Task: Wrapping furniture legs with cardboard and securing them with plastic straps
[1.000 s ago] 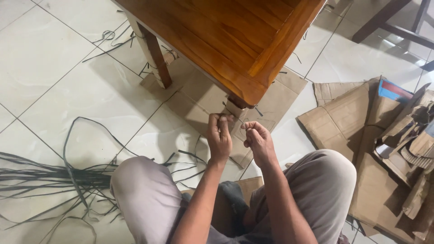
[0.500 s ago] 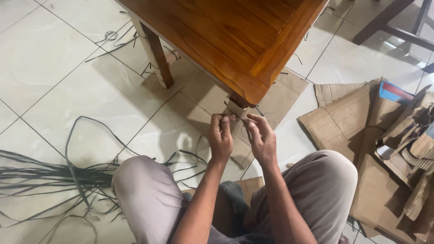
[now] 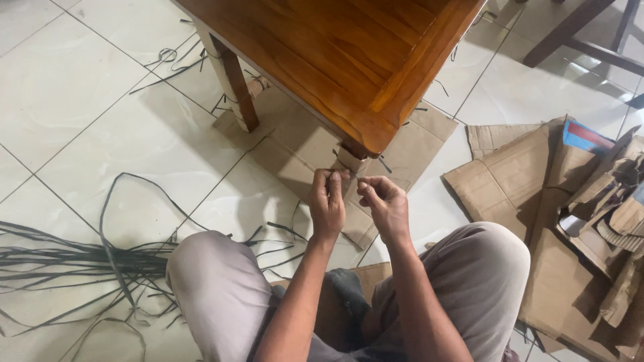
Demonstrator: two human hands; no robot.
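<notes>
I sit on the tiled floor in front of a brown wooden table (image 3: 349, 60). My left hand (image 3: 327, 201) and my right hand (image 3: 384, 204) are close together just below the table's near corner, by the cardboard-wrapped leg (image 3: 350, 159). Both hands pinch a thin dark strap (image 3: 382, 163) that runs around this leg. The fingers of each hand are closed on it. The strap between my hands is mostly hidden by my fingers.
A bundle of long dark straps (image 3: 80, 261) lies on the floor at left. Flat cardboard (image 3: 295, 144) lies under the table. A heap of torn cardboard (image 3: 577, 201) sits at right. Another table leg (image 3: 231, 84) stands at the back left, dark furniture legs (image 3: 577, 33) top right.
My right hand reached up to the wrapped leg half a second ago and has now drawn back down, fingers curled on the strap. My left hand has barely moved.
</notes>
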